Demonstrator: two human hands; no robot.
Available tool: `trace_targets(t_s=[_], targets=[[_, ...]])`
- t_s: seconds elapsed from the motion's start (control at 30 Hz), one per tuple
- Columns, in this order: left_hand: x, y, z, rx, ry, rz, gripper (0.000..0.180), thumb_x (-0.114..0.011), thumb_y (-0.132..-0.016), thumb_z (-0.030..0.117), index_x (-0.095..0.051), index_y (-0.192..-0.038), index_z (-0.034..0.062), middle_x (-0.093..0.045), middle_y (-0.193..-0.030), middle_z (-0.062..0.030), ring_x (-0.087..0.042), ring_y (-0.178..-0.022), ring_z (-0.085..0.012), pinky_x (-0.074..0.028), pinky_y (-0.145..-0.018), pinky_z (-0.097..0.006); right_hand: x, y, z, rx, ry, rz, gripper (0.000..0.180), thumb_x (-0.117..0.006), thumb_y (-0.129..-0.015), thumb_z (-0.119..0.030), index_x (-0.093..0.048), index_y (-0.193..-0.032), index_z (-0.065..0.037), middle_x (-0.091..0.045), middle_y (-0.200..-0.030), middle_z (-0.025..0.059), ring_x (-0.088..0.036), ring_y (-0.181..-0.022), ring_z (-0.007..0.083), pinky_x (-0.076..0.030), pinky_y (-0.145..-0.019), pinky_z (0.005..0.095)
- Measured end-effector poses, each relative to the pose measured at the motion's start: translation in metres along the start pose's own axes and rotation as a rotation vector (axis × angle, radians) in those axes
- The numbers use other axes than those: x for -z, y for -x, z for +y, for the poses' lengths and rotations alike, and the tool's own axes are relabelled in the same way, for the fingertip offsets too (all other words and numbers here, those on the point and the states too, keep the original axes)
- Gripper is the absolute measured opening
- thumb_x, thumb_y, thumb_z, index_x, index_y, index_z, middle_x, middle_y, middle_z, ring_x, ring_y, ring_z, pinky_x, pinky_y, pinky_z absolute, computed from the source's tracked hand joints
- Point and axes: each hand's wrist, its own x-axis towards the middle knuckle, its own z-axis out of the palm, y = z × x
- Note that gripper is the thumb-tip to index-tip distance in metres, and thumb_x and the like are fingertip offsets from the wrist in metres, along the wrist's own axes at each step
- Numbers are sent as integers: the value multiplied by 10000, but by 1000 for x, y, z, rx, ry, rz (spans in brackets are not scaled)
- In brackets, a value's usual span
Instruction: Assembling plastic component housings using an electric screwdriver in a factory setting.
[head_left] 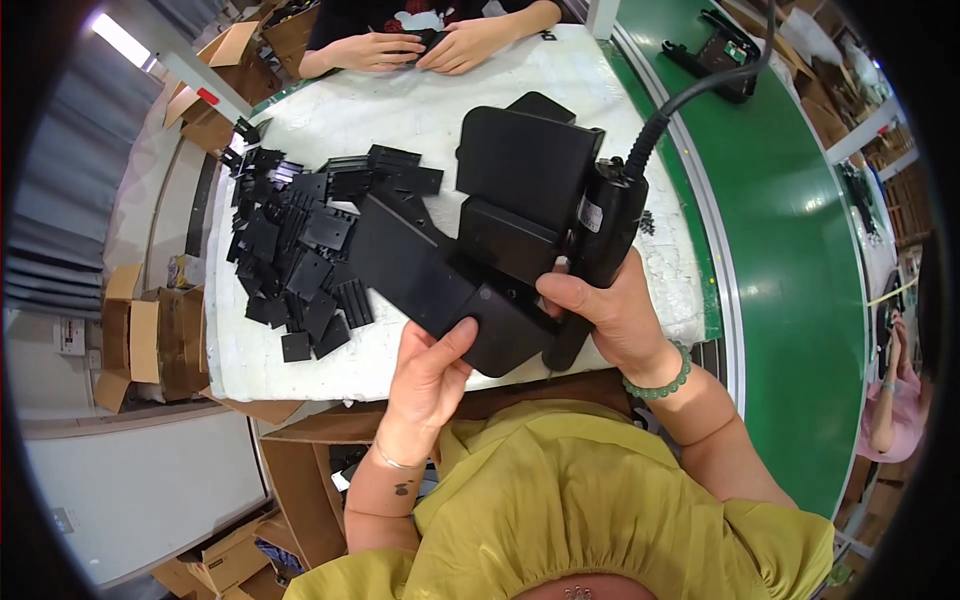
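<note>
Loose black plastic parts crowd the table's left edge and could slide off if nudged; left hand grips the black housing above the near edge; right hand clenches the corded driver against it; a slip may mar it; free room lies rightward, toward the green conveyor.

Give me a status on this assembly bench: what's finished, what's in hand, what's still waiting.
Done: I cannot pick out a finished stack on the white table; one dark unit lies on the green conveyor.
In hand: the left hand holds a large black plastic housing from below, while the right hand grips a corded black power tool against it.
Left: a pile of small black plastic parts lies loose on the table.
</note>
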Motion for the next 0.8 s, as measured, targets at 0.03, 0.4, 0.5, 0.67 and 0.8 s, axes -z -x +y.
trace_targets(t_s=[0.03,0.4,0.5,0.67,0.8], targets=[[2,0,3,31,-69,-27,372,-540,-842,-34,-476,-1207,8,-555,-1175,-91,-546,-1084,-191,-426,-946,-325,4,0,-3,0,5,7,274,-732,-728,-79,-573,-941,-11,-575,-765,8,-531,-642,69,-431,-566,216],[16,-22,2,63,-33,-396,546,-704,-742,292,-511,-1215,101,-208,-1442,-231,-257,-1312,-384,-198,-1070,-501,35,-2,-15,-121,-200,-150,431,-713,-691,-99,-519,-1065,-12,-578,-917,43,-551,-821,113,-448,-752,254],[26,-27,-14,194,117,-442,564,-685,-722,170,-467,-1231,64,-472,-1295,-142,-386,-1249,-315,-249,-1057,-483,35,-1,-8,-171,-282,-283,449,-715,-683,-89,-516,-1079,-13,-579,-933,51,-555,-857,132,-445,-775,249],[23,-19,-10,178,349,-495,630,-667,-676,77,-424,-1252,0,-525,-1191,-151,-480,-1137,-307,-364,-989,-429,44,6,-13,-188,-130,-249,501,-750,-664,-110,-515,-1097,-16,-570,-946,40,-546,-872,130,-436,-774,258],[1,-3,13,-11,-45,-402,526,-685,-602,113,-545,-1089,-28,-503,-1090,-241,-531,-956,-298,-428,-839,-351,41,28,-19,-214,-150,-132,587,-798,-599,-71,-500,-1104,-44,-516,-975,8,-484,-907,110,-390,-795,258]])
